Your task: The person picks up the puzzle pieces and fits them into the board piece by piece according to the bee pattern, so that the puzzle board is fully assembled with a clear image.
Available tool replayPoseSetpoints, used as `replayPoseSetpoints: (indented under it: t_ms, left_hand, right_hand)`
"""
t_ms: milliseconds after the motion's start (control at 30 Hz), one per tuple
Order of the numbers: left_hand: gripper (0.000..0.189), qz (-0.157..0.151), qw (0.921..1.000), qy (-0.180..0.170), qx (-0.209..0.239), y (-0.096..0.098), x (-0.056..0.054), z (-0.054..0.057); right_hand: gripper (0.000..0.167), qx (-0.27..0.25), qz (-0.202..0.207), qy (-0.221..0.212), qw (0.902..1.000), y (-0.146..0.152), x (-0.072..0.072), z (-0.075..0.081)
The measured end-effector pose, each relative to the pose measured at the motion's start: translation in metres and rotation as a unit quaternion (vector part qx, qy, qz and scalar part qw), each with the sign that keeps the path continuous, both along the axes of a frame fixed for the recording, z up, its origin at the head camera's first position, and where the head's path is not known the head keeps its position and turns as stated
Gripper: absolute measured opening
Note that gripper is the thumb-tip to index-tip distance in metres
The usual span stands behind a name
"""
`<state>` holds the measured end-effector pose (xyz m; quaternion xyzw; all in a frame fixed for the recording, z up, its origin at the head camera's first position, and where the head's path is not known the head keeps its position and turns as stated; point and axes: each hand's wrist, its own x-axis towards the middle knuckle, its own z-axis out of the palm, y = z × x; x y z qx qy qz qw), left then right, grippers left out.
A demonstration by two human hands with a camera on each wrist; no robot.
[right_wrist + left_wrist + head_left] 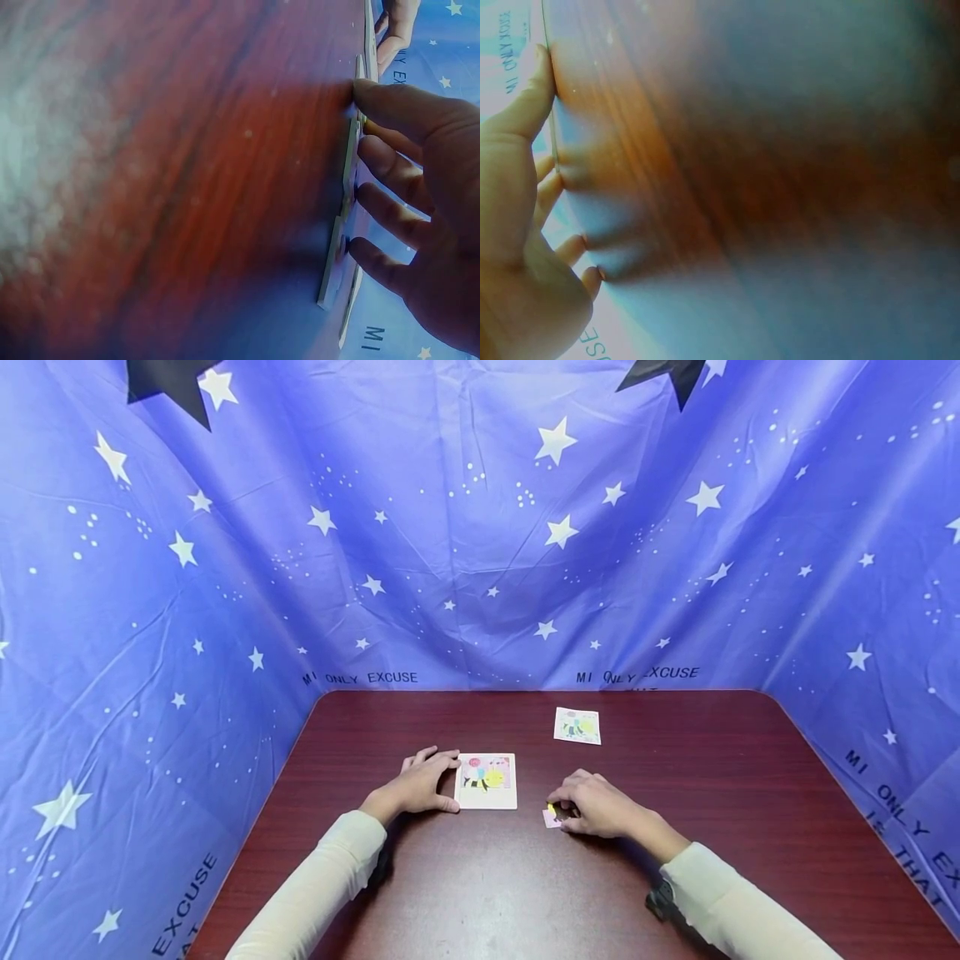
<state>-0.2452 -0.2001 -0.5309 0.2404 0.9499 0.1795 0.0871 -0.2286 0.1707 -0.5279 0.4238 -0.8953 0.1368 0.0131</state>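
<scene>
From where I stand, the person's left hand [422, 781] spreads along the left edge of the puzzle board [486, 800], thumb near its lower corner, presumably to keep it from sliding on the table [480, 902]. The right hand [606, 807] bends over a pink piece [552, 820] just right of the board; whether it pinches or merely touches, I can't tell. The matching picture card [577, 727] lies farther back, face up, probably for easy glancing. Only the right wrist view shows several flat pieces [330, 262] lined up beneath those fingertips.
</scene>
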Motion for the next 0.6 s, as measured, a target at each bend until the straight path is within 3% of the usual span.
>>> replayPoseSetpoints:
  t_ms: [267, 600]
  left_hand:
    - [0.084, 0.001, 1.0000, -0.003, -0.006, -0.0007, -0.0006, -0.0018]
    - [0.084, 0.000, 1.0000, -0.002, -0.003, -0.0006, 0.0002, -0.0002]
  right_hand:
    - [0.040, 0.010, 0.014, 0.001, 0.9999, -0.0008, -0.0008, 0.0030]
    - [0.030, -0.008, 0.013, 0.007, 0.9999, -0.0032, -0.0015, -0.0001]
